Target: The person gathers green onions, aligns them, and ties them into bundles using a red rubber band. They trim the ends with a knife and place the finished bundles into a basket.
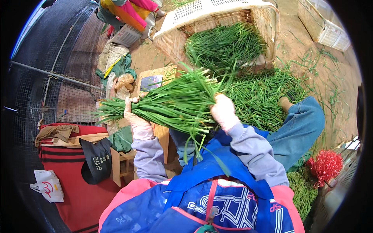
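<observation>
A large bundle of long, flat green leaves with pale stem ends, apparently garlic chives (172, 100), lies across both hands above my lap. My left hand (135, 112) grips it near the leaf tips, thumb up. At the stem end, my right hand (223, 109) holds the bundle's edge, its fingertips partly hidden by leaves. A few loose leaves hang down over the blue apron (204, 166). Behind the bundle stands a small wooden table (157, 72) with a dark printed packet (151, 82) on it.
A white plastic crate (214, 14) on its side holds more greens (227, 43); loose leaves (256, 99) cover the floor beside my leg. At left are a red cloth (84, 201), a black cap (96, 160) and mesh netting (78, 102). Another person (125, 11) sits at top left.
</observation>
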A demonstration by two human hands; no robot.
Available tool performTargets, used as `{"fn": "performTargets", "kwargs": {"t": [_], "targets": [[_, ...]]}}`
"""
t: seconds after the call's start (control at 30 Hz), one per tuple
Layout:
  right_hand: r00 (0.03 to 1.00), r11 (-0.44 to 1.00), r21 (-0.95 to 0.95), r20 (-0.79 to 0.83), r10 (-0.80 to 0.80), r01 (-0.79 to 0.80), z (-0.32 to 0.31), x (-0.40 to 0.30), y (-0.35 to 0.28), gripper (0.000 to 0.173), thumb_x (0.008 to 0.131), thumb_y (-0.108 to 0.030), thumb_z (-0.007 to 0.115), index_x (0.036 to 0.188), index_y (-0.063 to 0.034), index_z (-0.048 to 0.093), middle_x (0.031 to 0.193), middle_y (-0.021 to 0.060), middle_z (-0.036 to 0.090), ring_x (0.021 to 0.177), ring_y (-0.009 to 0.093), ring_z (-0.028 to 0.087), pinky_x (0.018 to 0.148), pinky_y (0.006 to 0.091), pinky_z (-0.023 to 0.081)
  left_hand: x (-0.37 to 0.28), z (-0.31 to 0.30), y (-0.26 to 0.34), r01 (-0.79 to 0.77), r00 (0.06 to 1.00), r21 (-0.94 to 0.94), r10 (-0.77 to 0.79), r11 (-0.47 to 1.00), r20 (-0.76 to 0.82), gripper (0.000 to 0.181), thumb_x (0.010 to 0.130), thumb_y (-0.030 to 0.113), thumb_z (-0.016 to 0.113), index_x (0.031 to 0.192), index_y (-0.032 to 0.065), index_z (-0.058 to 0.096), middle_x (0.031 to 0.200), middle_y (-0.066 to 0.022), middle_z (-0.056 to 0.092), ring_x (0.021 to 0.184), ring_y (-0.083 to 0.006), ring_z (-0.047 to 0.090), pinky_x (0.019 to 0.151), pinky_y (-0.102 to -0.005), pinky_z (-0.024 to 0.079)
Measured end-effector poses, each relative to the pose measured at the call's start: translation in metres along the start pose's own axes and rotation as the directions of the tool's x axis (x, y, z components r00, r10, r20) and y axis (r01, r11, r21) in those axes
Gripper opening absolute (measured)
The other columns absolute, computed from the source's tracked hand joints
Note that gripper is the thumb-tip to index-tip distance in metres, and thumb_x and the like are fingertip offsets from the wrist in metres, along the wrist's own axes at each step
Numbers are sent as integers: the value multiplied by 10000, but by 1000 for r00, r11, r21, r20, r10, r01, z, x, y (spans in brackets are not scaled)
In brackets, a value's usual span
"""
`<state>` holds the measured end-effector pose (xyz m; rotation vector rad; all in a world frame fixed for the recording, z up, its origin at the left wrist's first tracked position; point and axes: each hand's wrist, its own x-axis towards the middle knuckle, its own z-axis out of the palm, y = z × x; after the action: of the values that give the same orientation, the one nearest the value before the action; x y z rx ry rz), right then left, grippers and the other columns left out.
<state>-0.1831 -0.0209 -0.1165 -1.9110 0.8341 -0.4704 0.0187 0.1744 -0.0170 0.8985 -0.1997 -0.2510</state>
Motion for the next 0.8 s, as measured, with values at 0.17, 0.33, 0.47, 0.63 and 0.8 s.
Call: {"fn": "performTargets", "kwargs": {"t": [0.17,0.33,0.47,0.63,0.8], "targets": [[790,816,312,-242,563,-486,-82,3,145,142,788,-144,584,854,-42,658,715,138,639,629,257,609,626,365,486,11,-25,15,63,996,-143,-70,988,-47,270,894,275,569,711,80,537,737,-44,578,802,-237,577,825,-425,476],[885,618,634,323,336,-466,-92,-6,51,293,811,-234,681,1043,-56,660,861,-10,645,695,75,549,603,241,438,9,-20,2,-10,1000,-33,9,999,-18,261,912,269,548,732,81,525,719,-34,556,799,-238,571,809,-421,482],[957,970,-200,222,184,-140,-24,1,-21,419,781,-427,641,943,-40,623,928,199,646,879,356,622,775,389,494,2,9,-10,1,999,-17,0,1000,44,257,903,261,561,722,82,530,709,-42,563,788,-237,571,797,-415,485],[989,928,-363,-145,34,-85,-32,4,79,186,772,-218,635,882,-68,625,774,134,656,698,310,648,643,408,514,15,-16,2,12,1000,3,-12,1000,0,259,900,260,562,716,78,538,711,-49,573,765,-238,573,834,-432,478],[763,350,681,610,216,-643,-55,-2,88,370,801,-277,688,1069,-29,630,970,25,648,891,138,585,757,283,466,21,-24,-8,47,993,31,-44,998,-109,264,885,298,584,738,83,538,728,-52,567,776,-242,577,838,-429,472]]}}
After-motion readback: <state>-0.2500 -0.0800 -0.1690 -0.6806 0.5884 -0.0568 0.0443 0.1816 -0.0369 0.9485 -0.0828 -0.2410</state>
